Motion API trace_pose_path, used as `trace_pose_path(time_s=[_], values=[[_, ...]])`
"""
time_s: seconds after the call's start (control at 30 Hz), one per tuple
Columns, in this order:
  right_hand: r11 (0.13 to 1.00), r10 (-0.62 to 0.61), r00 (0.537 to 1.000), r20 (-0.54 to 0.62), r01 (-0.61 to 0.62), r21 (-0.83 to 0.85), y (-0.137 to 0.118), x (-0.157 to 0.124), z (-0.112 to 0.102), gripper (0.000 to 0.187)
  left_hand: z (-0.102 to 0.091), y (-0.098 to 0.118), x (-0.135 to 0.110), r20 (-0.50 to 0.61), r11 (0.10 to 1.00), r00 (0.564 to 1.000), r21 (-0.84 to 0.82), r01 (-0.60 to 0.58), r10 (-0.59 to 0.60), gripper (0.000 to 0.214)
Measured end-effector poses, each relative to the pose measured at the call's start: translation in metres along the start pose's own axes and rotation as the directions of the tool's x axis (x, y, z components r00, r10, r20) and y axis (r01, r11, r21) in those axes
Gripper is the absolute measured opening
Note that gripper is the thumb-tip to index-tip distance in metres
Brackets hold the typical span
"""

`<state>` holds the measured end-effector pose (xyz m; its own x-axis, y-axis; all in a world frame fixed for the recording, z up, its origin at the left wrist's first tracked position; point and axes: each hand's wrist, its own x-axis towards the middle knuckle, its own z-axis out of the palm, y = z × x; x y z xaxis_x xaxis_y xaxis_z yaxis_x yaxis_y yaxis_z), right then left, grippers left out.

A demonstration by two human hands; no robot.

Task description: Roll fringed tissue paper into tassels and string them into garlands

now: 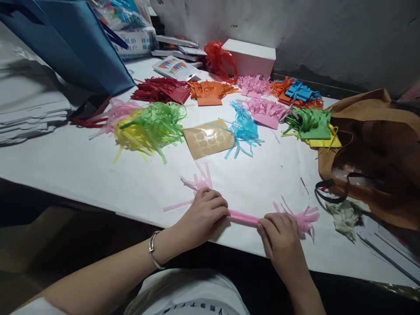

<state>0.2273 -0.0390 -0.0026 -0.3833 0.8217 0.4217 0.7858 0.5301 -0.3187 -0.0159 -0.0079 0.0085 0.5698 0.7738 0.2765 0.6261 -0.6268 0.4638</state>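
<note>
A pink tissue-paper tassel (244, 217) stretches sideways near the table's front edge, its middle rolled into a narrow strip and its cut fringes spreading at both ends. My left hand (208, 214) is closed around the strip's left part, the fringe fanning out beyond it. At the right part, my right hand (282, 234) grips the strip between thumb and fingers. Just beyond my hands lies a tan sheet of round clear stickers (210, 139). Beside it are a blue tassel (244, 124) and a loose heap of green tassels (159, 124) and yellow tassels (133, 135).
Folded fringed bundles in dark red (160, 90), orange (210, 92), pink (267, 111) and green (311, 122) line the back. A blue bag (75, 48) stands at left, a brown paper bag (370, 157) at right. A white box (251, 57) sits against the wall.
</note>
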Motion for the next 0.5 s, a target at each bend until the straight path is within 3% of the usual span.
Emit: trace_pose_path(time_s=[0.23,0.33,0.43,0.5], values=[[0.984,0.151,0.987,-0.063,-0.156,-0.087,-0.005,-0.006,0.006,0.012,0.002,0.010,0.012,0.040,0.966,0.972,0.126,0.227,-0.233,0.020],[0.968,0.196,0.974,-0.116,-0.211,-0.138,-0.011,-0.004,0.009,0.013,0.003,0.010,0.018,0.094,0.944,0.957,0.216,0.248,-0.273,0.016],[0.970,0.135,0.963,-0.234,-0.176,-0.167,-0.018,0.000,0.011,0.005,0.006,0.008,0.019,0.087,0.947,0.962,0.221,0.233,-0.257,0.010],[0.988,0.056,0.969,-0.239,-0.088,-0.124,-0.023,0.004,0.013,0.011,0.009,0.007,0.018,0.054,0.959,0.975,0.197,0.203,-0.218,0.010]])
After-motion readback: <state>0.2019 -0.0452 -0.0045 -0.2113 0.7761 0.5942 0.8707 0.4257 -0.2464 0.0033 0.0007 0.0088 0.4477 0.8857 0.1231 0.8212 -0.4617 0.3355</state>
